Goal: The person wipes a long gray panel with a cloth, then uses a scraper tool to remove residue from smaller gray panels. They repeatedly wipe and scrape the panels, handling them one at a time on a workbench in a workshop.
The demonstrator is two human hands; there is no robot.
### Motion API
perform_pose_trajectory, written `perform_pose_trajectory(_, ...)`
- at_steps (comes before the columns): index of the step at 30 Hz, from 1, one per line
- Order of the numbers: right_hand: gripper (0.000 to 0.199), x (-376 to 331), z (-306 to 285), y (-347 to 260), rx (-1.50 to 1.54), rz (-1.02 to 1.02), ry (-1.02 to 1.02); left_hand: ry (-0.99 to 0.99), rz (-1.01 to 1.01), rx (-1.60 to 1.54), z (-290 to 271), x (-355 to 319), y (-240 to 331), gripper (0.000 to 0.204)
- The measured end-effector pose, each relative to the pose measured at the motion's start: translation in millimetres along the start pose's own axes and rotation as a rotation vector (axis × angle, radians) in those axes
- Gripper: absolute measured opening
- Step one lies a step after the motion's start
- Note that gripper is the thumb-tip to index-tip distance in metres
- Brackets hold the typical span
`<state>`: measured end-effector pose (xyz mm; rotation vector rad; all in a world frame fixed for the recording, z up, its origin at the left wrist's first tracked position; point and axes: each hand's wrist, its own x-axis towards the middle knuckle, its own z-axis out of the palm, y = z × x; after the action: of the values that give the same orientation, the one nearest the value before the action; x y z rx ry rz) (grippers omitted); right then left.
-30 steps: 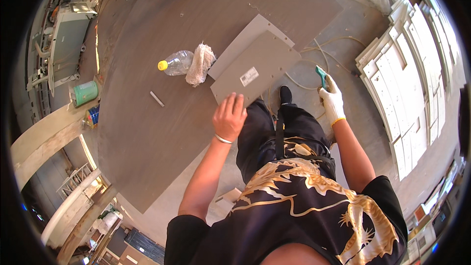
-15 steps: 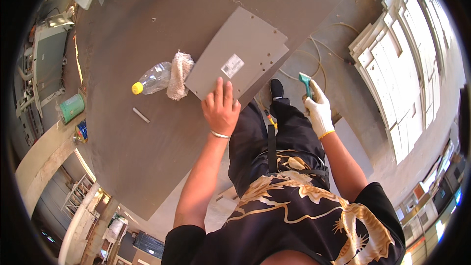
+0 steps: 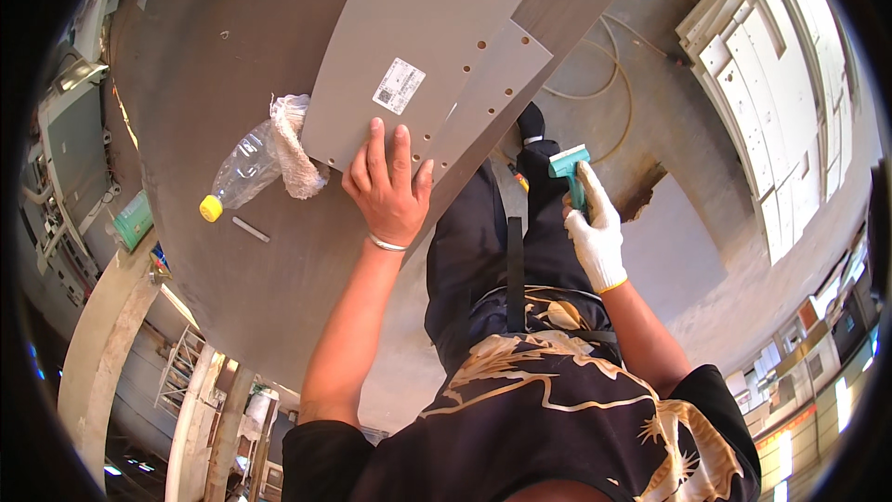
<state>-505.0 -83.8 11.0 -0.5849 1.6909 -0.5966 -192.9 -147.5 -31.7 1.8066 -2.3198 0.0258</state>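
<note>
A flat grey panel (image 3: pixel 418 23) with drilled holes and a white label lies on the brown tabletop. A second grey panel (image 3: pixel 506 70) sticks out from under its right side. My bare left hand (image 3: pixel 384 188) rests flat on the near end of the upper panel, fingers spread, just below the label. Off the table's right edge, my right hand (image 3: pixel 595 234), in a white glove, is closed round the handle of a teal scraper (image 3: pixel 570 172). The scraper's wide head points up and touches nothing.
Left of the panel lie a clear plastic bottle (image 3: pixel 246 167) with a yellow cap, a crumpled beige rag (image 3: pixel 295 153) and a short pale stick (image 3: pixel 251 229). White panels (image 3: pixel 757 98) stand stacked at right, with a hose (image 3: pixel 627 116) on the floor nearby.
The upper panel has shifted against the one beneath, which now shows more at the right. The scraper has turned and shows its wide head. The view has moved a little.
</note>
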Motion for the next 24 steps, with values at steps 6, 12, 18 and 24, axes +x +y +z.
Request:
perform_pose_trajectory(6, 0.070, -4, 17, -3, -0.121, -0.080, -0.080, -0.202, 0.032, -0.076, -4, 17, -19, 0.083)
perform_pose_trajectory(12, 0.062, 3, 40, -14, -0.086, -0.211, 0.029, -0.227, -0.188, -0.039, 1, 22, 34, 0.092)
perform_pose_trajectory(18, 0.060, 12, 53, -22, -0.088, -0.237, 0.195, -0.252, -0.338, 0.004, 7, 26, 67, 0.096)
perform_pose_trajectory(24, 0.064, 1, 72, -34, -0.360, -0.375, 0.166, -0.252, -0.317, -0.041, 1, 27, 64, 0.095)
